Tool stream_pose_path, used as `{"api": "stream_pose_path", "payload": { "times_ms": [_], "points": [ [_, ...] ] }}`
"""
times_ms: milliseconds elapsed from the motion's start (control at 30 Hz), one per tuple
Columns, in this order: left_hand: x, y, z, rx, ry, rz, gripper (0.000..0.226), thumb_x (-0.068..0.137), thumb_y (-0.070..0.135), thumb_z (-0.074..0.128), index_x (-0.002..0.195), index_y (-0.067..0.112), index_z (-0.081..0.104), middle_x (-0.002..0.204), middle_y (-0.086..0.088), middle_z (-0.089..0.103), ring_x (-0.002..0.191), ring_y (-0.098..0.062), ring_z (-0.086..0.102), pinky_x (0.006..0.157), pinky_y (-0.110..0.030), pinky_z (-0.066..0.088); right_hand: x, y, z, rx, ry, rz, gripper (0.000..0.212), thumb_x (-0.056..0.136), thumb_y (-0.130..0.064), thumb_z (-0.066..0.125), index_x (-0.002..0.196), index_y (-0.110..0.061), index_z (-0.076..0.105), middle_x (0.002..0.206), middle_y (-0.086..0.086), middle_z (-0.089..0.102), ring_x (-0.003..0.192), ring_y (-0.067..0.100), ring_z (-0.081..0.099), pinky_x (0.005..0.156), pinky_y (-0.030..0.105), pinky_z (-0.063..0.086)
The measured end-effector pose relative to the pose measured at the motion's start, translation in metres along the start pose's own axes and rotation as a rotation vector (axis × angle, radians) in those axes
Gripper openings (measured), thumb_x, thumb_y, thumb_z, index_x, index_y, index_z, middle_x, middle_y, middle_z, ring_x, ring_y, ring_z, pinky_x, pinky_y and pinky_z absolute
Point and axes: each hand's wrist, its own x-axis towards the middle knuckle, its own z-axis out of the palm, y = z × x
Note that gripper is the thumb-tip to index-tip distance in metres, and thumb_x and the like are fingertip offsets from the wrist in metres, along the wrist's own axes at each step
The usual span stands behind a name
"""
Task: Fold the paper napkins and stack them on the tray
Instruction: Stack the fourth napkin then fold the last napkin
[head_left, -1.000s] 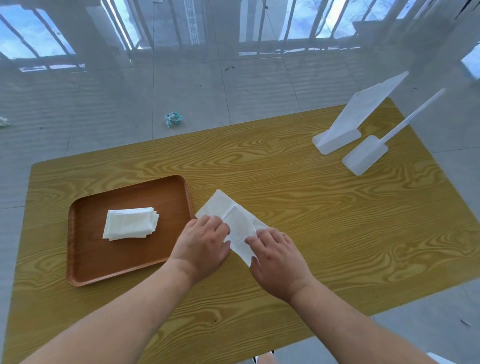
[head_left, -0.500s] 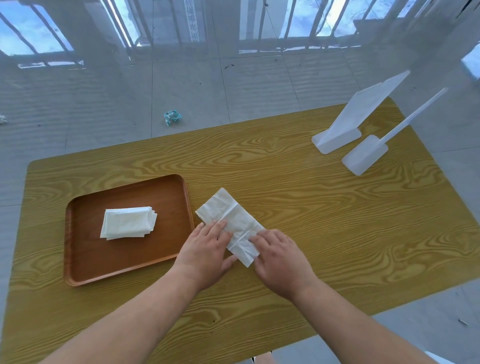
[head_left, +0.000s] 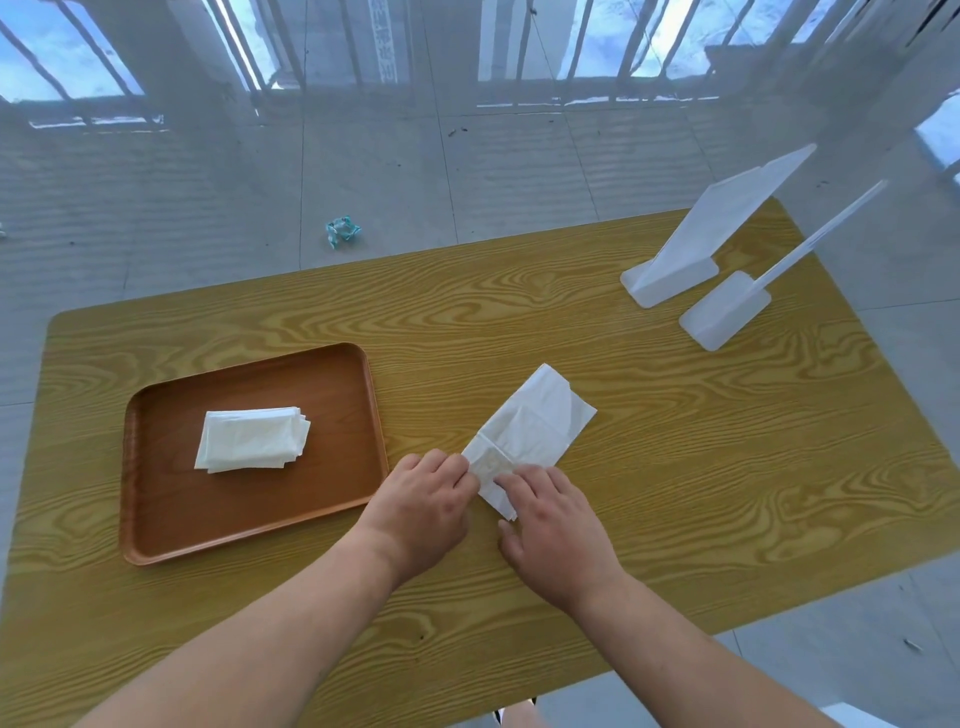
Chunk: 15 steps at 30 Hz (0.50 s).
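Note:
A white paper napkin (head_left: 535, 428) lies folded into a long strip on the wooden table (head_left: 675, 467), slanting from lower left to upper right. My left hand (head_left: 421, 506) pinches its near left edge. My right hand (head_left: 556, 525) rests flat with its fingertips pressing on the napkin's near end. A brown tray (head_left: 156, 509) sits to the left, and a small stack of folded napkins (head_left: 252, 439) lies in its middle.
Two white plastic stands (head_left: 675, 249) (head_left: 727, 312) stand at the table's far right corner. A crumpled teal wrapper (head_left: 343, 231) lies on the tiled floor beyond the table. The table's near edge runs just below my forearms.
The napkin has swung round, so its far end now points to the upper right instead of the upper left. Both hands slid toward its near end.

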Motion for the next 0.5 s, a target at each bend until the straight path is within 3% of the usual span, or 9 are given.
{"api": "stream_pose_path", "payload": {
  "times_ms": [100, 167, 333, 500],
  "points": [
    [0.002, -0.006, -0.002, -0.068, -0.018, -0.036, 0.047, 0.082, 0.044, 0.065, 0.119, 0.016, 0.062, 0.120, -0.004, 0.061, 0.103, -0.025, 0.059, 0.086, -0.042, 0.052, 0.003, 0.003, 0.000, -0.044, -0.059, -0.029, 0.052, 0.096, -0.038, 0.051, 0.146, -0.024, 0.045, 0.152, 0.000, 0.045, 0.140, 0.021, 0.038, 0.117, 0.038, 0.034],
    [0.002, -0.009, -0.001, -0.059, -0.039, -0.013, 0.045, 0.084, 0.042, 0.063, 0.120, 0.015, 0.063, 0.122, -0.003, 0.063, 0.104, -0.025, 0.060, 0.087, -0.042, 0.052, 0.005, 0.002, -0.001, -0.036, -0.074, -0.072, 0.051, 0.096, -0.034, 0.049, 0.146, -0.024, 0.047, 0.145, -0.002, 0.052, 0.134, 0.019, 0.043, 0.114, 0.036, 0.037],
    [0.000, -0.011, 0.000, 0.041, -0.052, 0.073, 0.004, 0.086, 0.025, 0.064, 0.085, 0.021, 0.063, 0.086, 0.002, 0.063, 0.077, -0.022, 0.057, 0.068, -0.037, 0.050, 0.004, 0.002, -0.006, 0.026, -0.099, -0.108, 0.048, 0.096, -0.031, 0.049, 0.143, -0.023, 0.051, 0.131, -0.005, 0.061, 0.124, 0.017, 0.051, 0.109, 0.036, 0.042],
    [0.001, -0.006, -0.010, -0.186, 0.017, -0.089, 0.021, 0.086, 0.039, 0.050, 0.080, 0.022, 0.062, 0.079, 0.006, 0.063, 0.077, -0.021, 0.057, 0.071, -0.038, 0.048, 0.000, 0.005, -0.007, -0.056, -0.137, -0.073, 0.068, 0.087, -0.057, 0.053, 0.147, -0.027, 0.042, 0.141, -0.004, 0.050, 0.132, 0.021, 0.041, 0.114, 0.038, 0.036]
  ]
}}
